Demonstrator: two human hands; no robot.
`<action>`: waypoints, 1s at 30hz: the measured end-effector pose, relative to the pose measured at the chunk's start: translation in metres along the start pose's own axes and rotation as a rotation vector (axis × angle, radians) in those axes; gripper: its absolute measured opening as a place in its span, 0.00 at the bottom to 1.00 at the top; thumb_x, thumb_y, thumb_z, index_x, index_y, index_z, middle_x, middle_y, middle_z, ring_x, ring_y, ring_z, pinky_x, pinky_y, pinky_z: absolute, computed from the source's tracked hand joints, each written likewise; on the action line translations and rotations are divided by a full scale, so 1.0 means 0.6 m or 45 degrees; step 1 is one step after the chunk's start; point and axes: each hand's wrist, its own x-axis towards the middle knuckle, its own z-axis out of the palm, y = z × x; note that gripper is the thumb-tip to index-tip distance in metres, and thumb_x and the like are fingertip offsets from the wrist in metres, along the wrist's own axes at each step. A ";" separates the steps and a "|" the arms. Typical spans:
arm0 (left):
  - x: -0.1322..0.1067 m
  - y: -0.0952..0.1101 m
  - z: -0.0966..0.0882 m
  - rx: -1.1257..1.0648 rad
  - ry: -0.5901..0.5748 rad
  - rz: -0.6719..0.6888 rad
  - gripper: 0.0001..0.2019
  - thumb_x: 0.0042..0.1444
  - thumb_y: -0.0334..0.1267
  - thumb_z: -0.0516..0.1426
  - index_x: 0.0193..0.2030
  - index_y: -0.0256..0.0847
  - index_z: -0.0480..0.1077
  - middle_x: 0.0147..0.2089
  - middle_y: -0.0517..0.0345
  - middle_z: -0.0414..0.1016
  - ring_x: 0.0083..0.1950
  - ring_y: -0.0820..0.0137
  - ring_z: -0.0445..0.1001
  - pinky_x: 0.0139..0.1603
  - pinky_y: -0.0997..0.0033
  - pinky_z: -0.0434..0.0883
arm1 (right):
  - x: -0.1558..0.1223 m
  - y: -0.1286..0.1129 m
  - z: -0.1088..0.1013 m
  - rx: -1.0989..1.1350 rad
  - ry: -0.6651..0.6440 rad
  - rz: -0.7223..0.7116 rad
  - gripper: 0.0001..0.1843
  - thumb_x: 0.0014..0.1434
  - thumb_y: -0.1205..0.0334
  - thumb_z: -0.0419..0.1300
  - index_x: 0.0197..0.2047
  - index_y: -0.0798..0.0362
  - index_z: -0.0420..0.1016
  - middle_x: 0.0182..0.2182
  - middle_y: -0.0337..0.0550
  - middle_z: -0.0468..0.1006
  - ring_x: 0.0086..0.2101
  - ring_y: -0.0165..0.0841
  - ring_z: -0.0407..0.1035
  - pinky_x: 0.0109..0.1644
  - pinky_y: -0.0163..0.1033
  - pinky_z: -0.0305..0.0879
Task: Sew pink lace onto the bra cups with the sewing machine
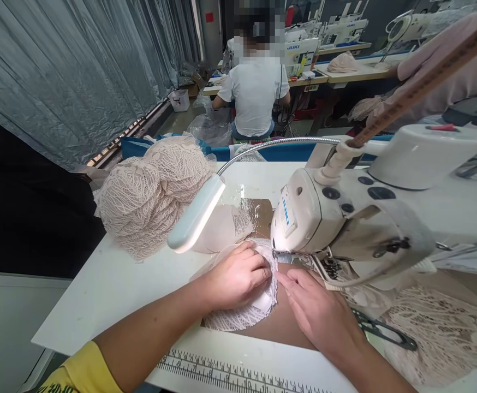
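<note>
My left hand lies on a pale lace piece on the sewing table, its fingers curled and pressing the fabric down just left of the needle. My right hand rests flat beside it, fingers stretched toward the needle area under the white JUKI sewing machine head. The two hands nearly touch at the fabric's edge. The needle itself is hidden behind the machine head.
A heap of beige lace pieces sits at the back left of the white table. A gooseneck lamp hangs over the work. Black scissors and more lace lie right. A ruler strip runs along the front edge. A person in white sits ahead.
</note>
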 end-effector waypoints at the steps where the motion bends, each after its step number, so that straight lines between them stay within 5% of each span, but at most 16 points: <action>1: 0.000 0.000 0.000 -0.002 -0.006 -0.004 0.11 0.62 0.34 0.50 0.45 0.35 0.72 0.37 0.51 0.73 0.39 0.68 0.70 0.60 0.57 0.61 | 0.000 0.001 -0.001 0.011 -0.001 0.000 0.20 0.59 0.74 0.47 0.45 0.53 0.77 0.34 0.45 0.79 0.32 0.32 0.71 0.38 0.37 0.66; 10: 0.003 -0.007 -0.006 0.043 -0.067 0.061 0.15 0.64 0.35 0.49 0.54 0.35 0.68 0.52 0.46 0.74 0.47 0.63 0.71 0.59 0.55 0.61 | 0.008 -0.005 -0.003 0.011 -0.008 0.017 0.20 0.59 0.73 0.47 0.45 0.54 0.77 0.35 0.45 0.80 0.30 0.33 0.71 0.38 0.39 0.66; 30: 0.010 -0.014 0.000 0.112 -0.066 0.114 0.15 0.64 0.32 0.49 0.54 0.32 0.68 0.50 0.46 0.74 0.46 0.64 0.69 0.58 0.55 0.61 | 0.006 -0.001 0.026 -0.202 0.071 0.033 0.18 0.61 0.72 0.50 0.48 0.57 0.78 0.43 0.50 0.81 0.38 0.38 0.75 0.42 0.40 0.70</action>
